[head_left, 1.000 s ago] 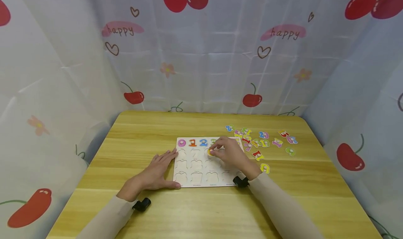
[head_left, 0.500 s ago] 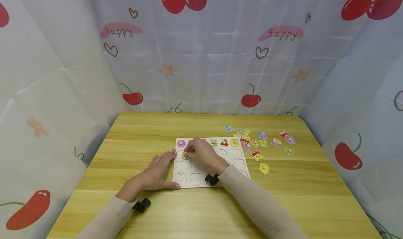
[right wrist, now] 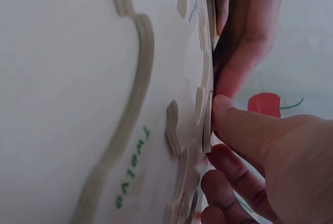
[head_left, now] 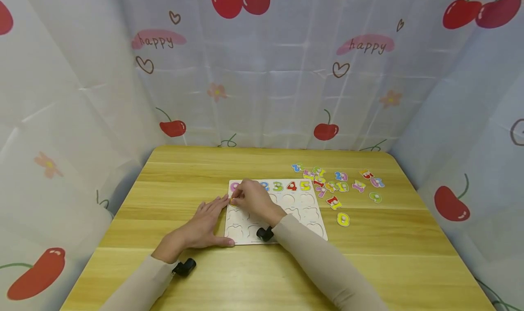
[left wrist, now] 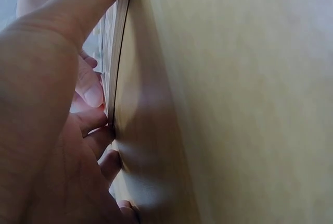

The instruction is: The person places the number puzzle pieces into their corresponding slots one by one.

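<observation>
A pale wooden number puzzle board lies flat, with cut-out slots. Along its top row sit a green 3, a red 4, a yellow 5 and a partly covered pink 0. My right hand pinches a yellow puzzle piece over the leftmost second-row slot. Its edge shows beneath the thumb in the right wrist view; its number is hidden. My left hand rests along the board's left edge, fingers extended, thumb at the lower corner.
Several loose number pieces are scattered right of the board, among them a yellow 0, a red-and-yellow 11 and a green piece. They stand on a wooden table, with a cherry-printed curtain behind.
My right hand has carried the yellow puzzle piece leftward across the board to the second row's left end, uncovering the 4 and 5. The left hand stays in place.
</observation>
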`<state>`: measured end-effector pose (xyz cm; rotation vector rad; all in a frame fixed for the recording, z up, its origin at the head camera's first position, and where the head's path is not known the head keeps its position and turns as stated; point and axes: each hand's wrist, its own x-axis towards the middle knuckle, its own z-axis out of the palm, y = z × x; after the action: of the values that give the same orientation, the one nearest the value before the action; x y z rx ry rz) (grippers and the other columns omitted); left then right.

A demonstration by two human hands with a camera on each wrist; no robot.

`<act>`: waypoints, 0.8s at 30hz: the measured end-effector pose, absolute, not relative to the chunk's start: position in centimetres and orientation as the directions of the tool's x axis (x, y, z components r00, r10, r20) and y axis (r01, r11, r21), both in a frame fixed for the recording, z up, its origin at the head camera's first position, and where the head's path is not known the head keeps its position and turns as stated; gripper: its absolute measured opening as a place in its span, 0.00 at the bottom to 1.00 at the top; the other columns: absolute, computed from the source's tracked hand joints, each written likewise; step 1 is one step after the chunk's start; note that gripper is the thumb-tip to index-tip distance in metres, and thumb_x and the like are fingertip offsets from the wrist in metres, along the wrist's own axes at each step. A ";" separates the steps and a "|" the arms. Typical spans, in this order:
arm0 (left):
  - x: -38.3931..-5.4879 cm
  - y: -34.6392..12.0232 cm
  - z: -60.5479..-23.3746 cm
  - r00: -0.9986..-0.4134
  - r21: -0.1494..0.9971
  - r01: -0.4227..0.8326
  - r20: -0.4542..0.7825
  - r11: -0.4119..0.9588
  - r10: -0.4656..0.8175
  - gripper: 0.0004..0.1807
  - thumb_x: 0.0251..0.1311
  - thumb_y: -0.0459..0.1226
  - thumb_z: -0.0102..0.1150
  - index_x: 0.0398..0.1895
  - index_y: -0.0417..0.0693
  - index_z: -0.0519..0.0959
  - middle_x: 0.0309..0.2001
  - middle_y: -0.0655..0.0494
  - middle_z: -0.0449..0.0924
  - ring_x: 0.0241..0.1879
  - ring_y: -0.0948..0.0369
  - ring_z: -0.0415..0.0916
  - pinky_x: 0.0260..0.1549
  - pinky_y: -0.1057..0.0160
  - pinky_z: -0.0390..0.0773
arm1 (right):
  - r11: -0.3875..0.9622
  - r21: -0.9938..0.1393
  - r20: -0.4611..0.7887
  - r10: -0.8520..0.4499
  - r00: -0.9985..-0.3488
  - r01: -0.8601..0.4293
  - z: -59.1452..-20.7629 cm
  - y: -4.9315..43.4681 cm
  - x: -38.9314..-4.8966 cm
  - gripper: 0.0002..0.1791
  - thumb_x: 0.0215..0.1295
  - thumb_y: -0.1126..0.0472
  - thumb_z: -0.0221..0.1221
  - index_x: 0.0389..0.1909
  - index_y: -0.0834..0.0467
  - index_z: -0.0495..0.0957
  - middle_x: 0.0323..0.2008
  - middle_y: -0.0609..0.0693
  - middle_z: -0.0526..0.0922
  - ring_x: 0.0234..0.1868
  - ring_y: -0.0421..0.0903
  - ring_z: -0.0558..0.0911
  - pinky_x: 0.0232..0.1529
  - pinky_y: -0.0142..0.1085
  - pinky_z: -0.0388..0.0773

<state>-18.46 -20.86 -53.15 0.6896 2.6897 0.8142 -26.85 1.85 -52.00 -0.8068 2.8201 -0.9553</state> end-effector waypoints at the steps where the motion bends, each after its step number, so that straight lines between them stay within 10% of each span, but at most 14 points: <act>1: -18.4 -20.9 -53.1 -0.857 0.575 0.367 -0.096 0.731 0.506 0.73 0.64 0.64 0.85 0.97 0.39 0.50 0.97 0.40 0.48 0.96 0.32 0.44 0.89 0.16 0.41 | 0.674 -0.581 0.110 -0.491 -0.864 -0.457 -52.0 1.8 -26.8 0.03 0.74 0.57 0.80 0.41 0.52 0.97 0.40 0.46 0.90 0.38 0.37 0.81 0.42 0.32 0.80; 24: -18.5 -20.8 -53.4 -0.857 0.559 0.383 -0.082 0.735 0.508 0.73 0.64 0.65 0.84 0.97 0.40 0.51 0.97 0.39 0.49 0.96 0.32 0.45 0.88 0.15 0.43 | 0.661 -0.621 0.097 -0.467 -0.879 -0.420 -52.4 1.6 -27.2 0.05 0.76 0.57 0.79 0.37 0.50 0.96 0.36 0.42 0.95 0.38 0.37 0.84 0.43 0.34 0.81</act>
<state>-18.53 -20.79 -53.39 0.7063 2.7085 0.7981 -27.20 1.59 -52.43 -0.7489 2.7985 -1.0187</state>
